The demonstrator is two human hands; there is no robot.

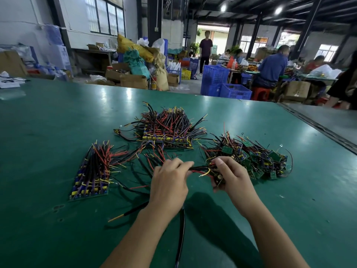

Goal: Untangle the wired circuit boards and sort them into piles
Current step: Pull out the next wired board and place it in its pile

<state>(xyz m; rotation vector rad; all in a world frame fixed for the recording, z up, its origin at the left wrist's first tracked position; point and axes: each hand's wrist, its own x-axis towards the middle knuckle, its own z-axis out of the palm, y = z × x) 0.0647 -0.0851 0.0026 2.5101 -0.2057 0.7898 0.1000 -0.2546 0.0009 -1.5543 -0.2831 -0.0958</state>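
On the green table point(58, 132) lie three heaps of wired circuit boards. A neat stack point(90, 182) with red and black wires is at the left, a larger ordered stack point(168, 132) is at the back centre, and a tangled pile point(257, 157) of small green boards is at the right. My right hand point(231, 176) grips one small board beside the tangled pile. My left hand point(170, 180) pinches that board's black and red wires point(201, 168), stretched between both hands. More loose wires point(139, 171) lie under and left of my left hand.
A black cable point(181, 235) runs toward me between my forearms. Papers point(9, 82) lie at the table's far left corner. Beyond the table's far edge are blue crates point(228, 86), cardboard boxes, a standing person point(205, 51) and seated workers point(272, 68).
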